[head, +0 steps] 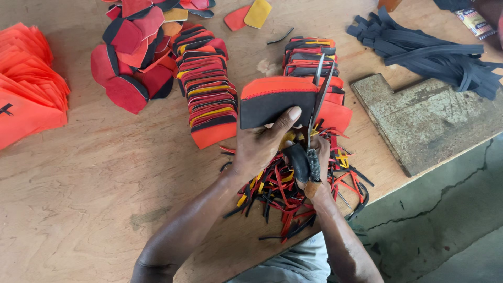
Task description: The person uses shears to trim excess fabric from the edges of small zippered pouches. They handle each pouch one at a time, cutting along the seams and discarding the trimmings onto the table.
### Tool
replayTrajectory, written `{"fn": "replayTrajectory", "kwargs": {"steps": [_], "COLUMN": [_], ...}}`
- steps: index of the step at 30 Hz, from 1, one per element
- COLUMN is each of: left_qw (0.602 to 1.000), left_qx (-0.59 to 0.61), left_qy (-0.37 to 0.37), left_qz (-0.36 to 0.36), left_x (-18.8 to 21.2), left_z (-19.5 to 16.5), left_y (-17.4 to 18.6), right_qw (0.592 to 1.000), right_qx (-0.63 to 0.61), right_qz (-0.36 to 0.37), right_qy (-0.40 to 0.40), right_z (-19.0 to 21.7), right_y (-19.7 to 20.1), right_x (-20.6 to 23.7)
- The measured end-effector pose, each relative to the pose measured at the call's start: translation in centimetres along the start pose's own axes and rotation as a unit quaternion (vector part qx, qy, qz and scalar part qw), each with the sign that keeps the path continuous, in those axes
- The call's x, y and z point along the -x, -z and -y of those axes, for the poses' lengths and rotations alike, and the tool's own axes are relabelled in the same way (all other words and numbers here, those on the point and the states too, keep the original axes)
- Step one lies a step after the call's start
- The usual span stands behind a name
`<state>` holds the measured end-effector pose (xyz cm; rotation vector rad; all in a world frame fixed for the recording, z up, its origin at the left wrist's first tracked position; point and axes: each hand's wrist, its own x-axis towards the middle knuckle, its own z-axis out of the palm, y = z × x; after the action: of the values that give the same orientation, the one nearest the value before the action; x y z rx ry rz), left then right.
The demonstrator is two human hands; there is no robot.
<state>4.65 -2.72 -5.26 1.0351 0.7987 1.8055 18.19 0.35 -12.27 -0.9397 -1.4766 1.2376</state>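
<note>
My left hand (260,144) grips a stitched fabric piece (275,99), black with an orange zip edge along its top, thumb pressed on its lower right corner. Beside it, my right hand (314,167) is closed on the wrapped handles of a pair of scissors (318,99). The blades point up and away along the right edge of the piece. Under both hands lies a heap of thin red, black and yellow offcut strips (283,194).
Rows of stacked red, black and yellow pieces (207,91) (309,55) lie beyond the hands. Loose red and black pieces (133,57) are piled far left of centre, orange fabric (26,89) at the left edge, dark strips (429,52) far right, and a grey slab (424,120) near the wooden table's edge.
</note>
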Motion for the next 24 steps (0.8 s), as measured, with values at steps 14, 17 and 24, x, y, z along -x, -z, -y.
{"fn": "replayTrajectory", "kwargs": {"steps": [14, 17, 24], "left_qw": [0.989, 0.99, 0.988], "left_qx": [-0.103, -0.107, -0.123], "left_qy": [-0.09, -0.063, -0.036], "left_qz": [0.062, 0.065, 0.083], "left_x": [-0.7, -1.0, -1.4], "left_z": [0.1, -0.2, -1.1], "left_y": [1.1, 1.5, 2.2], "right_qw": [0.997, 0.998, 0.995], "right_qx": [0.043, 0.033, -0.07], "right_qz": [0.059, 0.053, 0.03], "right_qy": [0.014, 0.001, -0.06], "right_z": [2.1, 1.9, 0.8], "right_y": [1.1, 1.1, 1.4], "right_x": [-0.3, -0.4, -0.2]}}
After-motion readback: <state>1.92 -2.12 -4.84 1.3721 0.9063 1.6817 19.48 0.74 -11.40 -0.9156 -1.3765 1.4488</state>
